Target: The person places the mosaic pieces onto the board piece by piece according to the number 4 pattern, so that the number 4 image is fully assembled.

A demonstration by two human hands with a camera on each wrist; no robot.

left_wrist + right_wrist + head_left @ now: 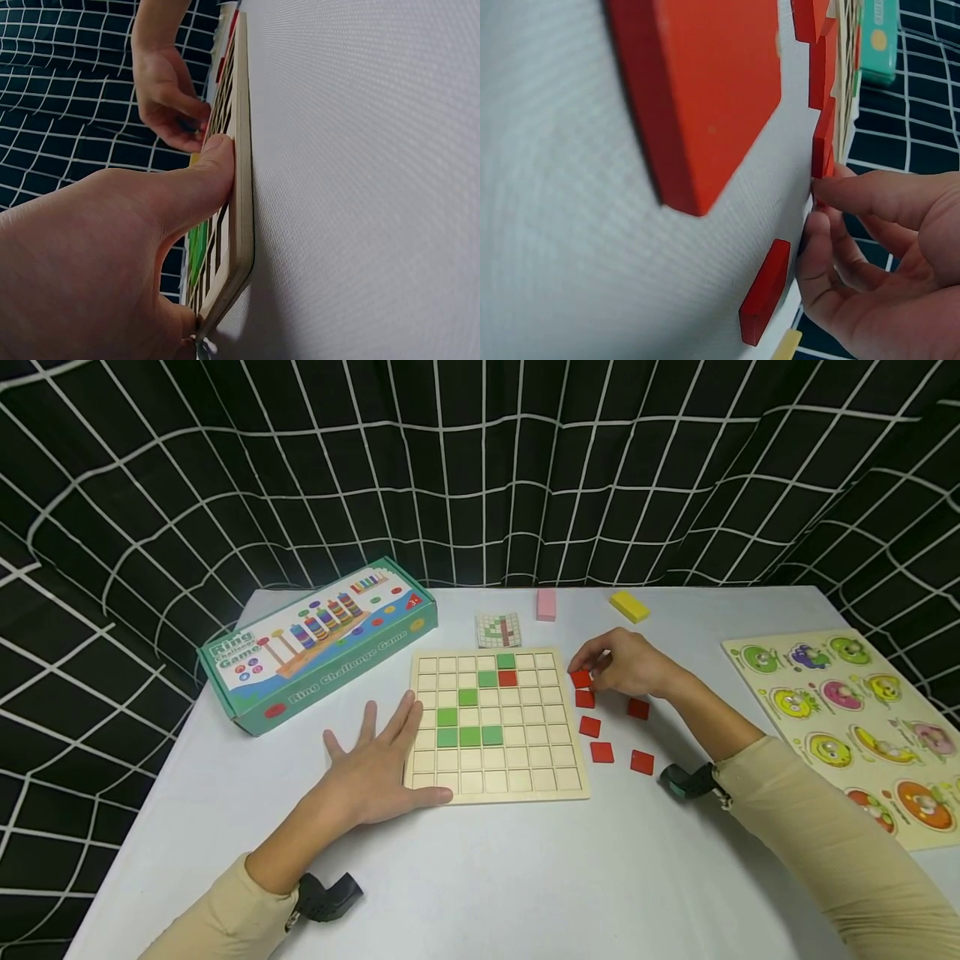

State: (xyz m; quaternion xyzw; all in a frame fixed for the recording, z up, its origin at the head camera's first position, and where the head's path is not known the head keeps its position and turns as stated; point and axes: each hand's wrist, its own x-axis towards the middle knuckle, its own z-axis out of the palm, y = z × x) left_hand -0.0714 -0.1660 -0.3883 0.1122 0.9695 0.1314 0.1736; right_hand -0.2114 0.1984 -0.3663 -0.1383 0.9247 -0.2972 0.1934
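Straight ahead of you, grid board (pixel 540 777): seven green tiles (pixel 470 737) and one seated red tile (pixel 507 678) fill cells.
Left hand (pixel 375 777): spread wide at its eight o'clock, your thumb on the edge.
Right hand (pixel 626 664): at two o'clock, pinching a loose red tile (pixel 581 680).
Pattern card (pixel 493 631): at twelve.
Loose red tile: seemingly your pick-up step; next calls for lifting, then seating it flat toward nine o'clock.

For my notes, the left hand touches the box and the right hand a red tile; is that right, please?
In the head view, the left hand touches the board, not the box; the right hand does touch a red tile.
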